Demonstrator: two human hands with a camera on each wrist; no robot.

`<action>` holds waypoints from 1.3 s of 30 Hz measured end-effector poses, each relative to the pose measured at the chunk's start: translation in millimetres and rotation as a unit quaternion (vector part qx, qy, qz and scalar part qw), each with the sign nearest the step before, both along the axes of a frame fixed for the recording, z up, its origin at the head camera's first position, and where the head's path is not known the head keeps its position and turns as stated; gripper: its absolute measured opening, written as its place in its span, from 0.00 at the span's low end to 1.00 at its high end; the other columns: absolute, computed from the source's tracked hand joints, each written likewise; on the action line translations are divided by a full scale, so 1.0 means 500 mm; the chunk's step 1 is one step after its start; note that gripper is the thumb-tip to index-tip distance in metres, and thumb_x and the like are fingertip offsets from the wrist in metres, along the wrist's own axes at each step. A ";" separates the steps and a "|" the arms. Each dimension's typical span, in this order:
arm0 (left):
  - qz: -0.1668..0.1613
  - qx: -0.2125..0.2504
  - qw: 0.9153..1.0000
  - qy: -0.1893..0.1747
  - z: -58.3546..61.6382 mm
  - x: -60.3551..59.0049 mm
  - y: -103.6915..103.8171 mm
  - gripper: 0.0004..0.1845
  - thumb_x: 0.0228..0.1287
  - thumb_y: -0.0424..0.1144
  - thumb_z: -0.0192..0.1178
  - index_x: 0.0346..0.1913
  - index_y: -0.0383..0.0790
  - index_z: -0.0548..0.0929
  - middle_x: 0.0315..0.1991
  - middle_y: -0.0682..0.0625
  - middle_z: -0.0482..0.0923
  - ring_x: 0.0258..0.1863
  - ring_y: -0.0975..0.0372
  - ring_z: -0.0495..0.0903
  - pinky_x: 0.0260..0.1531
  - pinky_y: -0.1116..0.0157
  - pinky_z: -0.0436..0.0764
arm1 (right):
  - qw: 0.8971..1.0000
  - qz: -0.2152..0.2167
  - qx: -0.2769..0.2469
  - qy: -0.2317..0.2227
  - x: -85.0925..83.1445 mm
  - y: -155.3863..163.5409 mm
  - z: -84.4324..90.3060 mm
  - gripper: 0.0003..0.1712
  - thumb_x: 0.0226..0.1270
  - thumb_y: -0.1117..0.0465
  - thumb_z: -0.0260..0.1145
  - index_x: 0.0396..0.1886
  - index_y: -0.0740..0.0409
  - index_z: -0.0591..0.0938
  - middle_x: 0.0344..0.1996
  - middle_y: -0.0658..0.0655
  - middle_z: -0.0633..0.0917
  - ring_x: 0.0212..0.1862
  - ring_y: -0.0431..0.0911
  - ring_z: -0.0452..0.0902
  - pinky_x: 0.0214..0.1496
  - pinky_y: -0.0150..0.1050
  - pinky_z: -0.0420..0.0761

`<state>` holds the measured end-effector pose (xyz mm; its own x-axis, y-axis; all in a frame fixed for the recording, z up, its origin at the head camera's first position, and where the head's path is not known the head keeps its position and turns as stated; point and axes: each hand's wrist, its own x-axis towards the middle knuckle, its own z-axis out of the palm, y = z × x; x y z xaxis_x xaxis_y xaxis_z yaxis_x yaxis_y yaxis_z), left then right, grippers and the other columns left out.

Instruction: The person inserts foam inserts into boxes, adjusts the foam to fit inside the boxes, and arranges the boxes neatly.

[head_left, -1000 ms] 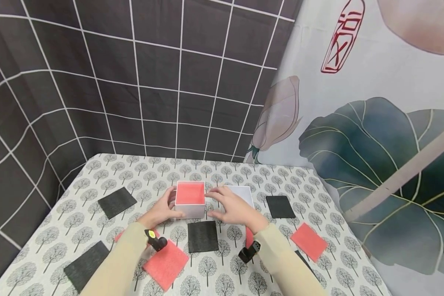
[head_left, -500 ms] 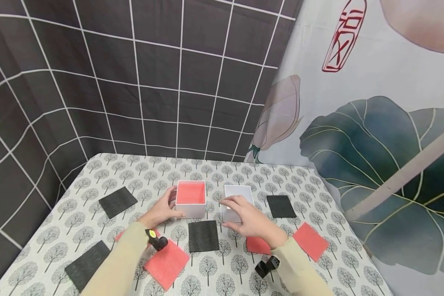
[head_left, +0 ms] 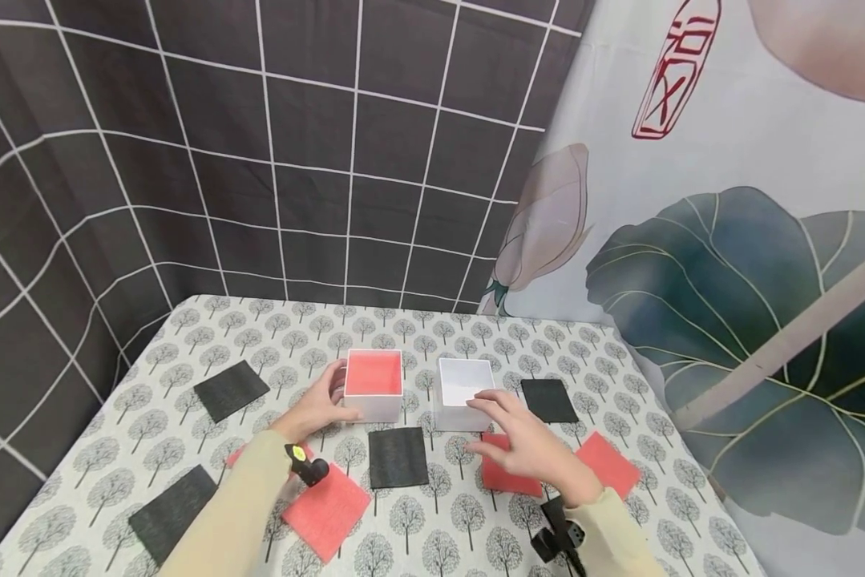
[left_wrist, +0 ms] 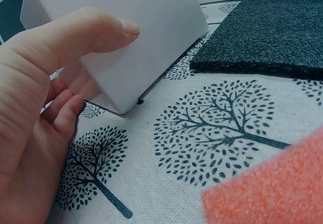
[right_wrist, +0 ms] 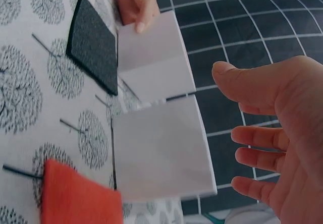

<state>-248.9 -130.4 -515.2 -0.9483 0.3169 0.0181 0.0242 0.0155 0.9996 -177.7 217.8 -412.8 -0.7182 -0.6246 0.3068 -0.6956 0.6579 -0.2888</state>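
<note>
Apparently a steadying step: left hand (head_left: 317, 409) on the red-lined box (head_left: 373, 410), right hand (head_left: 522, 441) free.
The left thumb presses the box's front wall, fingers round its left side; the right hand, fingers parted and holding nothing, hovers near the white-lined box (head_left: 463, 421) and a red square (head_left: 504, 478). Taking that square would likely call for lowering the right hand and pinching an edge.

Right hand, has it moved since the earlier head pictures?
Yes: in the head view, against the white-lined box, the right hand has moved rightward and lower in the picture, away from the red-lined box.
</note>
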 end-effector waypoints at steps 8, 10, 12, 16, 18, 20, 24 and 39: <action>-0.002 0.000 1.000 0.002 0.004 0.004 0.001 0.58 0.38 0.26 0.72 0.71 0.37 0.45 0.67 0.36 0.54 0.66 0.47 0.57 0.65 0.58 0.60 | 0.999 -0.019 -0.020 0.019 0.007 0.046 -0.016 0.36 0.49 0.56 0.74 0.58 0.61 0.73 0.55 0.59 0.73 0.58 0.50 0.65 0.58 0.51 0.73; -0.001 -0.001 1.000 0.001 0.004 0.005 0.002 0.58 0.38 0.26 0.72 0.71 0.36 0.45 0.68 0.36 0.53 0.66 0.46 0.57 0.65 0.58 0.60 | 0.999 -0.028 -0.025 0.014 0.008 0.055 -0.015 0.36 0.48 0.56 0.74 0.59 0.61 0.73 0.55 0.60 0.73 0.59 0.51 0.64 0.58 0.52 0.73; 0.000 -0.002 1.000 0.000 0.003 0.004 0.002 0.58 0.38 0.26 0.72 0.71 0.36 0.45 0.68 0.36 0.53 0.66 0.46 0.57 0.65 0.58 0.60 | 0.999 -0.037 -0.026 0.008 0.008 0.063 -0.015 0.37 0.49 0.56 0.74 0.59 0.62 0.73 0.55 0.60 0.72 0.59 0.51 0.63 0.57 0.52 0.73; 0.001 -0.004 1.000 -0.001 0.002 0.003 0.002 0.58 0.37 0.26 0.72 0.71 0.37 0.45 0.67 0.37 0.54 0.65 0.47 0.58 0.64 0.59 0.61 | 0.998 -0.057 -0.016 -0.016 0.011 0.077 -0.019 0.38 0.50 0.54 0.73 0.61 0.60 0.71 0.56 0.59 0.72 0.59 0.52 0.63 0.58 0.53 0.72; -0.003 -0.001 1.000 0.001 0.003 0.004 0.002 0.58 0.38 0.26 0.72 0.71 0.36 0.45 0.67 0.36 0.54 0.65 0.46 0.58 0.64 0.59 0.61 | 0.997 -0.071 -0.007 -0.030 0.014 0.084 -0.024 0.38 0.51 0.53 0.73 0.62 0.60 0.70 0.56 0.60 0.72 0.59 0.53 0.63 0.57 0.54 0.72; -0.005 0.002 1.000 0.002 0.004 0.005 0.003 0.58 0.38 0.26 0.72 0.71 0.36 0.45 0.67 0.36 0.54 0.65 0.46 0.58 0.63 0.59 0.62 | 0.995 -0.086 0.002 -0.046 0.017 0.090 -0.031 0.40 0.50 0.53 0.73 0.62 0.59 0.70 0.56 0.60 0.72 0.60 0.54 0.64 0.57 0.56 0.72; -0.005 0.004 1.000 0.002 0.006 0.005 0.003 0.59 0.38 0.25 0.72 0.71 0.35 0.44 0.68 0.35 0.53 0.65 0.46 0.58 0.64 0.59 0.62 | 0.990 -0.113 0.018 -0.081 0.018 0.100 -0.049 0.42 0.50 0.51 0.72 0.63 0.62 0.68 0.58 0.63 0.71 0.61 0.59 0.64 0.57 0.60 0.70; -0.008 0.008 1.000 0.006 0.003 0.005 0.000 0.58 0.39 0.25 0.71 0.71 0.38 0.45 0.67 0.37 0.53 0.65 0.46 0.57 0.64 0.58 0.61 | 0.974 -0.127 0.044 -0.183 0.009 0.116 -0.101 0.60 0.40 0.41 0.74 0.67 0.69 0.60 0.61 0.71 0.66 0.61 0.64 0.62 0.59 0.63 0.66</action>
<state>-246.2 -130.3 -513.7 -0.9424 0.3326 0.0349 0.0368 -0.0005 0.9993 -173.0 275.7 -463.5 -0.9036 -0.4258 -0.0463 -0.3688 0.8286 -0.4213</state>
